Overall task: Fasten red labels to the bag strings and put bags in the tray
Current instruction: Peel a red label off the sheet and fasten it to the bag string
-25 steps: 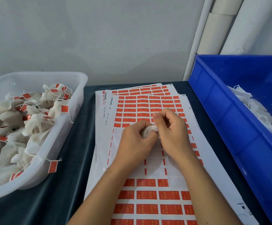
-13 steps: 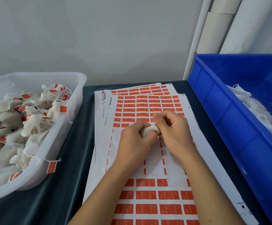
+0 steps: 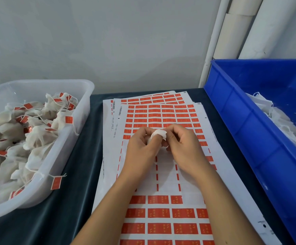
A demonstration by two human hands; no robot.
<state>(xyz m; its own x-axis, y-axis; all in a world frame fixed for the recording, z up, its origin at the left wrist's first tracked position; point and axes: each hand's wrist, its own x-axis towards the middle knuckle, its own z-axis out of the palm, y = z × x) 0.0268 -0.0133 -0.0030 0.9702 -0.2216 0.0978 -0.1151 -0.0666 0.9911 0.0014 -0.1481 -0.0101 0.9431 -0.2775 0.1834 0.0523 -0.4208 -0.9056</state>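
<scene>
Above the label sheet (image 3: 161, 213), left hand (image 3: 140, 149) and right hand (image 3: 182, 145) each grip 1 white bag (image 3: 158, 134).

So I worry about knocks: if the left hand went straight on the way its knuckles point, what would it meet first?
Probably the right hand: the left hand faces it across the small white bag both pinch, already between them.

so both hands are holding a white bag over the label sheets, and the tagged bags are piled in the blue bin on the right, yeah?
Not quite. The tagged bags lie in the clear tray on the left; the blue bin on the right holds untagged white bags. The rest stands: left hand and right hand hold a white bag over the label sheets, as the head view shows.
</scene>
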